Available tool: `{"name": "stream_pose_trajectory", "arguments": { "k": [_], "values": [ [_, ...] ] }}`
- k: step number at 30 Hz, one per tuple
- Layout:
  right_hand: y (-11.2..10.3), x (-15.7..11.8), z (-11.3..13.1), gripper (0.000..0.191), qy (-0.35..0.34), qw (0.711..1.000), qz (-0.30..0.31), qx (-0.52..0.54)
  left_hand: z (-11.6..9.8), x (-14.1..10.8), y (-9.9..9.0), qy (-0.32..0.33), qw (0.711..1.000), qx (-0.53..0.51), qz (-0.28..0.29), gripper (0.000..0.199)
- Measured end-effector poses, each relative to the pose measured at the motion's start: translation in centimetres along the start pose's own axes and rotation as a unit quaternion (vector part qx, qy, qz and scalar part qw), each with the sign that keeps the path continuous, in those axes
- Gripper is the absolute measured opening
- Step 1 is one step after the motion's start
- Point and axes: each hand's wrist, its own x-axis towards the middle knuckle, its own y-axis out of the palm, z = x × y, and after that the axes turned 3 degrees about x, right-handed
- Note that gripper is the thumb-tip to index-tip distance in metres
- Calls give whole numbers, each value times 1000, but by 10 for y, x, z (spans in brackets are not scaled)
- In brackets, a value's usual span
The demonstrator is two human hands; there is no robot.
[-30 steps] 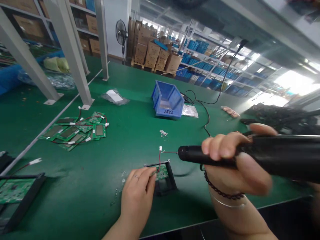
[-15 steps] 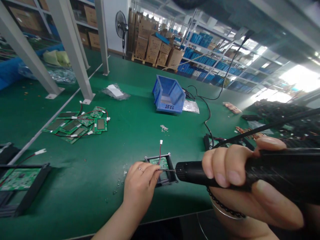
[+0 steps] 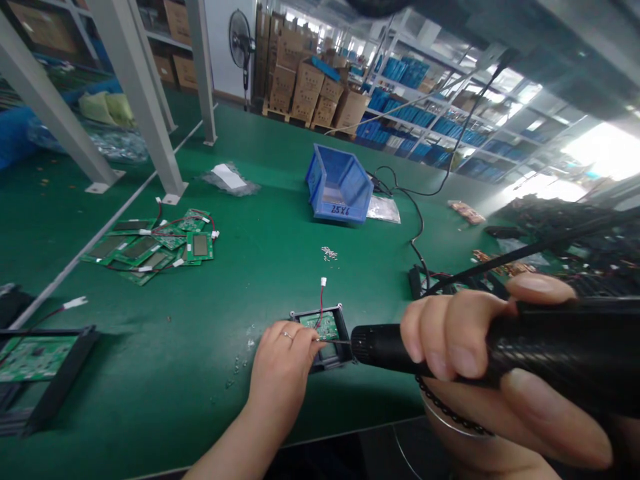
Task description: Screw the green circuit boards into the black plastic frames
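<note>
My right hand (image 3: 460,340) is wrapped round a black electric screwdriver (image 3: 560,340), whose thin bit points left. The tip of the bit ends at the fingertips of my left hand (image 3: 285,357), which are pressed together; anything between them is too small to make out. Under those fingers lies a black plastic frame (image 3: 344,327) with a green circuit board (image 3: 327,325) inside. A red and black wire with a white connector (image 3: 323,282) rises from the board. Small screws (image 3: 329,253) lie in a loose pile beyond the frame.
A blue bin (image 3: 341,212) stands behind the screws. Circuit boards (image 3: 150,247) are heaped at left, near metal posts (image 3: 145,93). Another black frame (image 3: 60,387) lies at the left edge. A black cable (image 3: 417,220) runs along the right side.
The view has shifted slightly. Both hands and the screwdriver keep nearly the same position over the frame.
</note>
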Motion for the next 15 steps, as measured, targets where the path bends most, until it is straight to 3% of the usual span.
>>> {"name": "stream_pose_trajectory", "arguments": {
  "k": [15],
  "values": [
    [-1,4,0,35,14,999,29,5,1,0,4,23,1000,-10,16,22]
  ]
}}
